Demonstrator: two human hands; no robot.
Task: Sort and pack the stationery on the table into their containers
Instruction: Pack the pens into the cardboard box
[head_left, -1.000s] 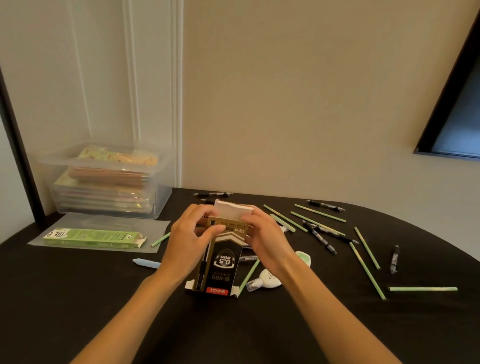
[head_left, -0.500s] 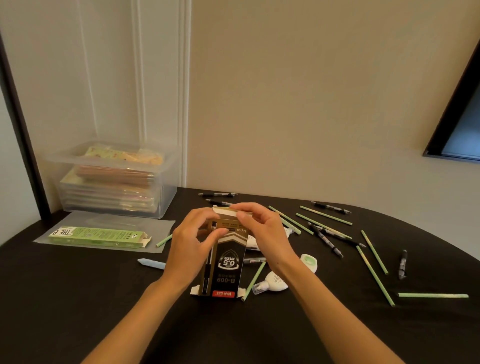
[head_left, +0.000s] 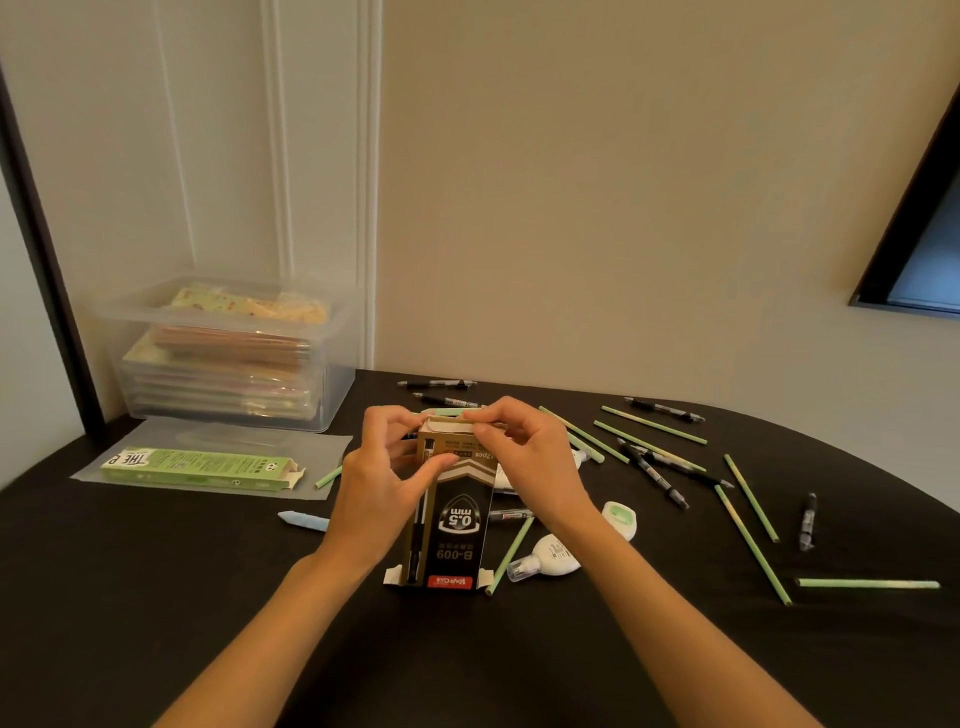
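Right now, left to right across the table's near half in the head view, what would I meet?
Green carton → light-blue item → black pen box → white correction tape → round green-white dispenser → far-right green pencil

1. Lower left and lower right of frame: bare black tabletop (head_left: 156, 597), open approach either side of the forearms.
2. Centre: black-and-gold cardboard pen box (head_left: 457, 519) standing on end, left hand (head_left: 379, 483) and right hand (head_left: 530, 457) on its top. Middle lane blocked.
3. Just right of the box: two white correction tape dispensers (head_left: 550, 558).
4. Right half: scattered thin green pencils (head_left: 753, 545) and black pens (head_left: 652, 473), narrow gaps only.
5. Upper left: clear plastic storage bin (head_left: 228, 358) at the wall; green carton (head_left: 202, 467) on a flat clear sleeve (head_left: 208, 431) in front.
6. Between sleeve and box: small pale blue piece (head_left: 304, 519).
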